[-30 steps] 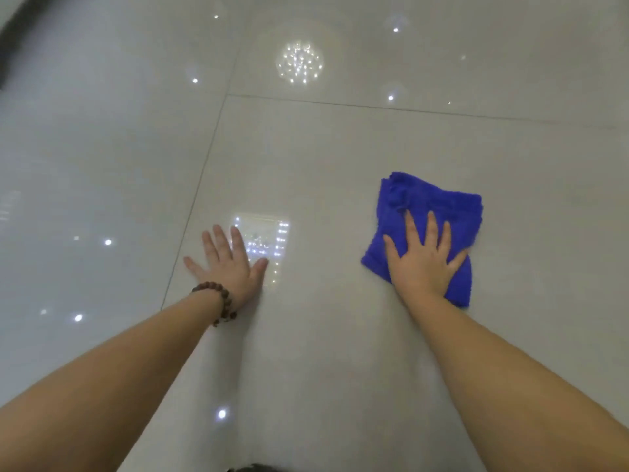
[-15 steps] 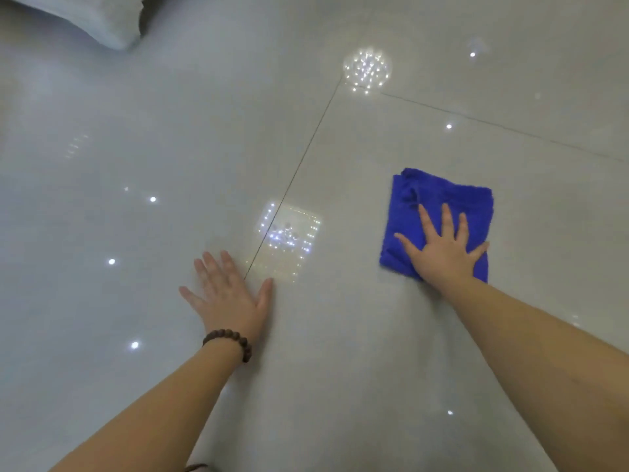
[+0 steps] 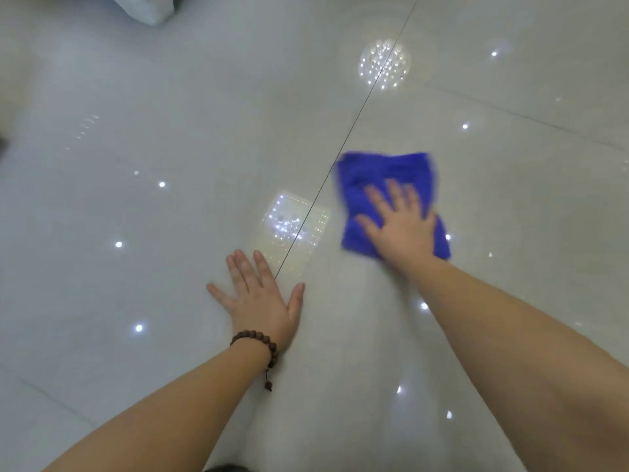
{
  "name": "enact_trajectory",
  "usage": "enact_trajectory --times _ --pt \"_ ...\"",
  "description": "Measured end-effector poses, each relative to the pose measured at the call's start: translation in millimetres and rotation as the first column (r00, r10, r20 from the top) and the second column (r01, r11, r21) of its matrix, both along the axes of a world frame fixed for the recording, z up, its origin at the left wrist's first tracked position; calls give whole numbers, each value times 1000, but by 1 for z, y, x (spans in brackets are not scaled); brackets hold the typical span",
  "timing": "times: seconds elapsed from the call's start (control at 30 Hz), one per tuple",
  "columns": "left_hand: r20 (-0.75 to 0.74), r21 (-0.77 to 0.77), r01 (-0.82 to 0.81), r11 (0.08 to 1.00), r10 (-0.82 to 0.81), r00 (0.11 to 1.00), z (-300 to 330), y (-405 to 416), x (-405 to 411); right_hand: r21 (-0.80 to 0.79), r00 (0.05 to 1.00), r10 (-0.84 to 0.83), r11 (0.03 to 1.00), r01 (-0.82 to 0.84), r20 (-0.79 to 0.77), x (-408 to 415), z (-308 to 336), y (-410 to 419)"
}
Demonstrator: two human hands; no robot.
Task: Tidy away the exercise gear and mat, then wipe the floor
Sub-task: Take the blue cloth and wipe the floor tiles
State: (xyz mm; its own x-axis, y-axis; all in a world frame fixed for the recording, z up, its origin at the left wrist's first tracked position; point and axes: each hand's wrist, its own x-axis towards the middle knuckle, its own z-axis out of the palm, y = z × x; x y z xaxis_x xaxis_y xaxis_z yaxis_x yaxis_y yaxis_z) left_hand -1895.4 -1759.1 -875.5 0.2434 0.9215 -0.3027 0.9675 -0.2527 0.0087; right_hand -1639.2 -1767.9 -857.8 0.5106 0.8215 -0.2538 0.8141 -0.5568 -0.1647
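The right hand, fingers flat, has pushed the blue cloth toward nine o'clock, near the floor line. The left hand stays flat, fingers spread.

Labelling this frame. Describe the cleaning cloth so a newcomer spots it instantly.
On the glossy pale tiled floor, find the dark grout line running diagonally. Just right of it, under the flat right hand, lies the blue cloth, the only coloured thing here; the left hand presses bare tile.
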Motion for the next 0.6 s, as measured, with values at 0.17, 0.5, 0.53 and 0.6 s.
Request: enact_trajectory --times 0.17,0.5,0.53,0.6 --pt "-3 -19 4 1000 -4 1000 1 1 0 135 999 6 991 -12 42 -92 -5 -48" --pt "114 28 407 913 -407 906 8 -29 56 155 794 -601 796 585 93 -50 -8 -180" --pt "133 41 488 872 -488 862 10 -42 77 161 879 -463 882 443 119 -60 -8 -189" --pt "177 65 625 778 -625 760 15 -67 114 119 981 -136 986 119 138 -54 -11 -220"
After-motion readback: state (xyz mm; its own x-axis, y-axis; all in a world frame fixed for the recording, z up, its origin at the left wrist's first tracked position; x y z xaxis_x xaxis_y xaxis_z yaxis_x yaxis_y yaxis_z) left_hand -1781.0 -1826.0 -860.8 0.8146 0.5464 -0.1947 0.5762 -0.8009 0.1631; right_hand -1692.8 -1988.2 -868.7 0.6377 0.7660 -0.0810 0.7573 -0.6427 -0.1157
